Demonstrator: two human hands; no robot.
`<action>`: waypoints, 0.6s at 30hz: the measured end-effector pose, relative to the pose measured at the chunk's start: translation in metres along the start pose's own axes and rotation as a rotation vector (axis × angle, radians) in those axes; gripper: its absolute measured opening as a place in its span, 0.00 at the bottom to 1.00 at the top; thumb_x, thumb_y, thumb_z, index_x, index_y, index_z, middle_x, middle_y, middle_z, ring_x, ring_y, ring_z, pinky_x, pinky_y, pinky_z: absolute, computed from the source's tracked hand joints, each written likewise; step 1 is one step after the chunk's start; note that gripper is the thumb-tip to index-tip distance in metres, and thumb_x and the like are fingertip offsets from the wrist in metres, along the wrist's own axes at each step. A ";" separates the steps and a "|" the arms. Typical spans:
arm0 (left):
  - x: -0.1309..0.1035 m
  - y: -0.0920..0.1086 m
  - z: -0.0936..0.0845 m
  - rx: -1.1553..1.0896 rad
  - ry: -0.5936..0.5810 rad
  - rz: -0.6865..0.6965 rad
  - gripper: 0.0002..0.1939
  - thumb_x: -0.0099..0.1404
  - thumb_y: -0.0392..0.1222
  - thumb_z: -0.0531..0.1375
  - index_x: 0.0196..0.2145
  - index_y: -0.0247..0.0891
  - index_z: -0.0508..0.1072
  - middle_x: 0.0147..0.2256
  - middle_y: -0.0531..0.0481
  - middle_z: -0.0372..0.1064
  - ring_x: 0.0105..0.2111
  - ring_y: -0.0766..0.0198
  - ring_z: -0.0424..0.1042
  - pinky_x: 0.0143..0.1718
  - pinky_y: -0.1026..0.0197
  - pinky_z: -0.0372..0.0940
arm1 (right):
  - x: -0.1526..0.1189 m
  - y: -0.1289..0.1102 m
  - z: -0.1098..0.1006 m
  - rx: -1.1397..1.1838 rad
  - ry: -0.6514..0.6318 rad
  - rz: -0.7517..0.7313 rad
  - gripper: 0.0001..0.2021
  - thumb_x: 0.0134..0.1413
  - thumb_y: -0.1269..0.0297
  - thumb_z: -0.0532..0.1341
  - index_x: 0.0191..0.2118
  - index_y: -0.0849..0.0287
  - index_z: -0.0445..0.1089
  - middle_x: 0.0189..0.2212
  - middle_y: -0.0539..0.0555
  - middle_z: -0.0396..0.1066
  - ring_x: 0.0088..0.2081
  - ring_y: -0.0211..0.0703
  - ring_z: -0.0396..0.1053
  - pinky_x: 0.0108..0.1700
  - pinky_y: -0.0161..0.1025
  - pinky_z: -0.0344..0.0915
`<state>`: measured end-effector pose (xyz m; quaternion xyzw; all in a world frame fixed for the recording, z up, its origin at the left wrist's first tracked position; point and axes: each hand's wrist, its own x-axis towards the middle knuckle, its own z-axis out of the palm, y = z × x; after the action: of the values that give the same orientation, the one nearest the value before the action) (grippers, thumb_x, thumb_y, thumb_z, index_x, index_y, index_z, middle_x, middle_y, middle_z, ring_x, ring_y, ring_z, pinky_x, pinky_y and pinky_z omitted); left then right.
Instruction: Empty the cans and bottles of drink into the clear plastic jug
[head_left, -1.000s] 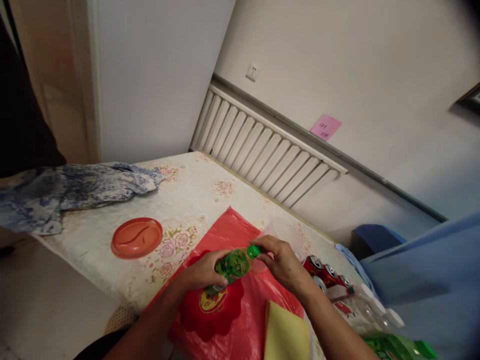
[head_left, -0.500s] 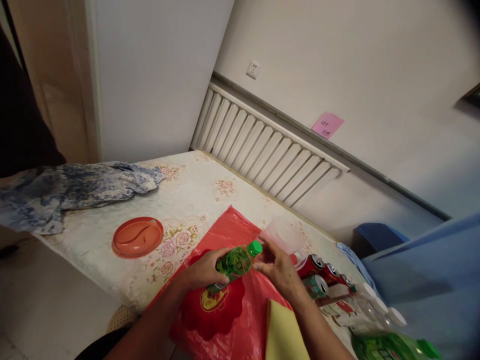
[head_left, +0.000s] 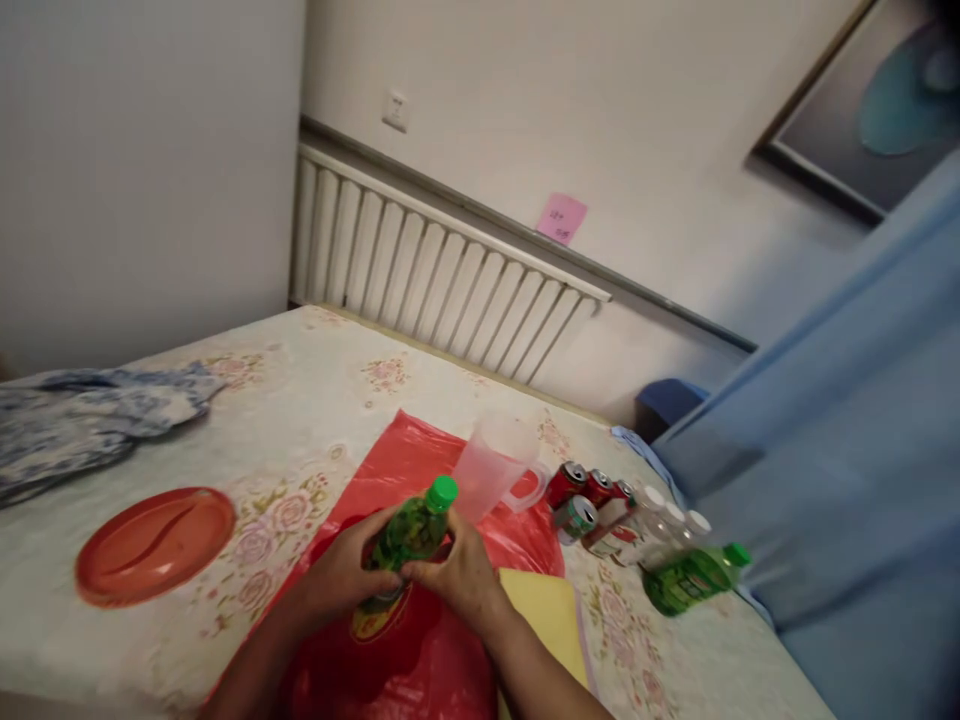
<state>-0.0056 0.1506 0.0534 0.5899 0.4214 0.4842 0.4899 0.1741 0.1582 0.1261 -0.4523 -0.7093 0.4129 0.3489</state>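
A small green plastic bottle point(head_left: 411, 532) with a bright green cap is held tilted in front of me. My left hand point(head_left: 346, 568) wraps its left side, thumb across the front. From the right, my right hand point(head_left: 466, 580) closes around it below the cap, thumb on the bottle and the other fingers partly hidden behind. Beneath the bottle is a dark red scalloped tray point(head_left: 405, 655) with a yellow emblem, lying on a red plastic bag point(head_left: 401, 450). Just beyond my right hand stands a translucent plastic jug point(head_left: 491, 465).
On the right are several drink cans point(head_left: 576, 520), clear bottles point(head_left: 660, 525) and another green bottle point(head_left: 686, 582). A folded yellow cloth point(head_left: 547, 610) lies beside my right forearm. Left are an orange-red divided plate point(head_left: 157, 548) and blue-white fabric point(head_left: 97, 420). A radiator point(head_left: 427, 270) stands behind the table.
My right hand has moved from beside the cap onto the bottle's body. My left hand still holds the bottle. The view has swung right, showing more of the curtain and a framed picture.
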 end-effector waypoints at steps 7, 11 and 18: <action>-0.003 0.027 0.030 0.014 -0.078 -0.026 0.42 0.48 0.48 0.69 0.61 0.44 0.64 0.55 0.48 0.71 0.57 0.45 0.67 0.58 0.51 0.63 | -0.025 -0.008 -0.029 0.024 0.077 -0.023 0.27 0.30 0.73 0.73 0.43 0.56 0.72 0.37 0.47 0.76 0.37 0.43 0.73 0.38 0.36 0.68; -0.001 0.048 0.057 0.201 -0.129 -0.011 0.40 0.50 0.45 0.68 0.61 0.49 0.64 0.54 0.51 0.72 0.55 0.47 0.69 0.57 0.53 0.63 | -0.044 -0.012 -0.058 -0.023 0.114 -0.021 0.26 0.28 0.73 0.73 0.42 0.56 0.72 0.36 0.47 0.75 0.37 0.42 0.71 0.39 0.35 0.66; 0.012 0.065 0.125 0.227 -0.210 -0.018 0.39 0.50 0.42 0.67 0.61 0.46 0.64 0.57 0.48 0.69 0.58 0.45 0.66 0.61 0.48 0.58 | -0.083 0.004 -0.114 0.005 0.204 0.000 0.22 0.30 0.74 0.70 0.39 0.56 0.72 0.32 0.45 0.73 0.31 0.38 0.68 0.31 0.32 0.62</action>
<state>0.1212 0.1300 0.1128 0.6849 0.4252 0.3646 0.4660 0.3031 0.1126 0.1601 -0.4913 -0.6689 0.3666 0.4205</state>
